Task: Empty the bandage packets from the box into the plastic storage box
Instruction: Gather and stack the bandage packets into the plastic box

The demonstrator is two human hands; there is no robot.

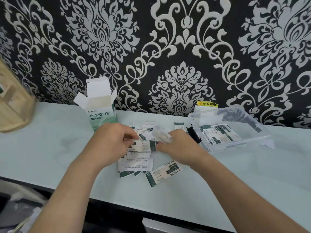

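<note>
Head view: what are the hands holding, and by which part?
A bandage packet, held between both hands: the left hand pinches its left end, and the right hand its right end.

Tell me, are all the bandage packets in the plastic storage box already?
No: some packets lie in the storage box, but a pile of packets is out on the table.
</note>
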